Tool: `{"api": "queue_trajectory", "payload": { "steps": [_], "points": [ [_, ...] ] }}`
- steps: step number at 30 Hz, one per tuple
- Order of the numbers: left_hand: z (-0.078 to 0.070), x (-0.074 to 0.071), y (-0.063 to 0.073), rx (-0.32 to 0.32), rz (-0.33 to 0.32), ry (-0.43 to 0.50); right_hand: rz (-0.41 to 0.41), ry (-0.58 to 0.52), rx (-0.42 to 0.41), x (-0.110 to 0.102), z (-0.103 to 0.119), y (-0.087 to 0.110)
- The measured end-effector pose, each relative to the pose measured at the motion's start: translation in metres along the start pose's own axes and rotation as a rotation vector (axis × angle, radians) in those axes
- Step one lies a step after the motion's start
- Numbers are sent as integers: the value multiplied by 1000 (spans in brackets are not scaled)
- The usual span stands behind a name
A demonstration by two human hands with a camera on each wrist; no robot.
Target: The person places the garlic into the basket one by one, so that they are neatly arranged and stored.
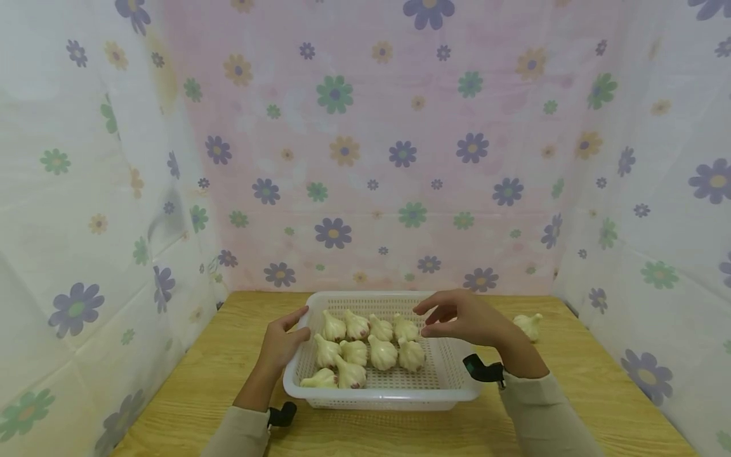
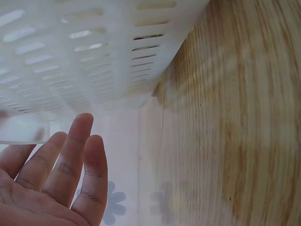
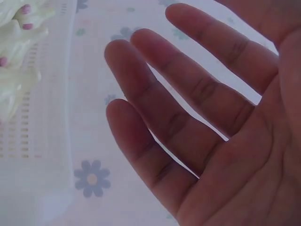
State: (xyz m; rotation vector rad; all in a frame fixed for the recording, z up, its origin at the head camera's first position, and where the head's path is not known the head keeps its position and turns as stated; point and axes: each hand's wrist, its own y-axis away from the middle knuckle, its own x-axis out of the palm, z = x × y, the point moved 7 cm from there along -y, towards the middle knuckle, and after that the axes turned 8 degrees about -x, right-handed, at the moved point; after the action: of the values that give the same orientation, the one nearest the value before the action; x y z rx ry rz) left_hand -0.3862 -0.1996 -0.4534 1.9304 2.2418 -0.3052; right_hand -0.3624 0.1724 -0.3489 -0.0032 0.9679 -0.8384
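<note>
A white plastic basket (image 1: 394, 395) with slotted sides stands on the wooden table, holding several garlic bulbs (image 1: 382, 353) in its left and middle part. At its left rim, my left hand (image 1: 280, 343) grips with the thumb over the edge; in the left wrist view the other fingers (image 2: 81, 127) reach out below the rim, beside the slotted wall. My right hand (image 1: 465, 317) hovers over the basket's right side, close to the bulbs, fingers loosely bent and holding nothing. The right wrist view shows its palm and spread fingers (image 3: 136, 75) empty. A single garlic bulb (image 1: 528, 327) lies on the table, right of the basket.
The wooden table (image 1: 188, 393) reaches back to a flower-printed curtain (image 1: 365, 254), with similar sheets closing in the left and right sides. Black wrist mounts (image 1: 482, 368) sit at both sleeve cuffs.
</note>
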Motion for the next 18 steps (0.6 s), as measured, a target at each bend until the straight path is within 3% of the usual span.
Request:
{"api": "queue_trajectory", "payload": {
  "steps": [4,11,18],
  "points": [
    [1,0,0,-1,3,1,-84,-3,6,-11,-7,12],
    [3,0,-1,-7,19,15,-273,143,49,-37,-25,33],
    [1,1,-1,0,9,5,-532,285,205,-72,-71,65]
  ]
}}
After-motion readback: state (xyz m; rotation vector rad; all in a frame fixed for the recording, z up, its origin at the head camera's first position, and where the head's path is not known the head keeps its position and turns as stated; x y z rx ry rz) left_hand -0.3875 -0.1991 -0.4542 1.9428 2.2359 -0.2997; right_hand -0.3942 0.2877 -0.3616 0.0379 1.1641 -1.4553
